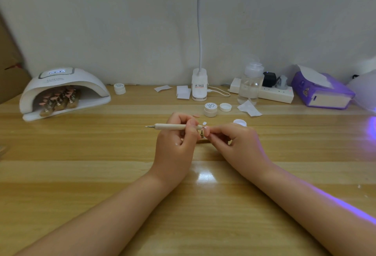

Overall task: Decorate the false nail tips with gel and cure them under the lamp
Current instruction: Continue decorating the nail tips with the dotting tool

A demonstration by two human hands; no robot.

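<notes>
Head view: your left hand [176,135] pinches slim cream tool [175,126] level; right hand [234,139] fingers pinch small nail tip [205,127] at its end, above glossy wood tabletop [101,170].

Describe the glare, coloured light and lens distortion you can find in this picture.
Head view: white glare patch on the table near the wrists; purple light streaks the right forearm and the table's right edge; wide-angle lens bows the table's far edge; the curing lamp looks slightly soft.
</notes>
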